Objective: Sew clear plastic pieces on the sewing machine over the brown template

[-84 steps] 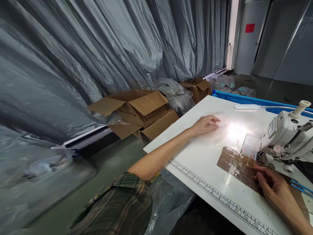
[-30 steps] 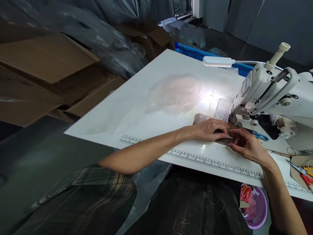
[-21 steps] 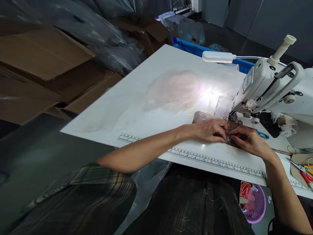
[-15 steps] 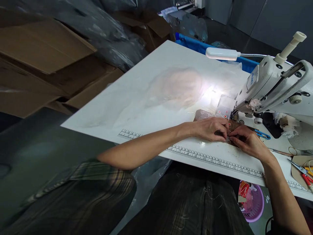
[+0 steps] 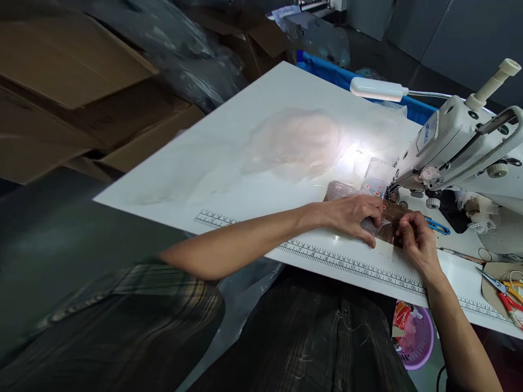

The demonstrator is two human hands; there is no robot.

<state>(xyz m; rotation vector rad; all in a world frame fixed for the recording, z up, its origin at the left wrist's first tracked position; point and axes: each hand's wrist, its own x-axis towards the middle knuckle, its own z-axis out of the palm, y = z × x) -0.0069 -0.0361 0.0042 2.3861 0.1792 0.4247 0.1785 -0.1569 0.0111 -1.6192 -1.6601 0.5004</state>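
Observation:
My left hand (image 5: pixel 357 215) rests by the sewing machine's needle area, fingers curled over a piece of sheer whitish fabric (image 5: pixel 371 222), the thumb set apart from them. Underneath lies a brown plate (image 5: pixel 391 222) on the tabletop. My right hand (image 5: pixel 420 242) is at the plate's right end, its thumb and fingertips pinched together; anything between them is too small to make out. A bunched sheer bundle (image 5: pixel 338 190) lies just behind my left wrist. The sewing machine (image 5: pixel 445 141) stands over the plate, its presser foot (image 5: pixel 389 191) close beyond my left fingers.
A pale sheer fabric heap (image 5: pixel 296 141) lies on the white table (image 5: pixel 196 169). A lamp (image 5: pixel 378 89) hangs above. Right of my hand are a blue-handled tool (image 5: pixel 439 226) and scissors (image 5: pixel 496 280). Cardboard boxes (image 5: pixel 77 60) stand left; a purple basket (image 5: pixel 425 340) sits below.
My right hand has moved right, away from my left fingertips, baring more of the brown plate. My left thumb has spread away from its fingers. The view has shifted slightly.

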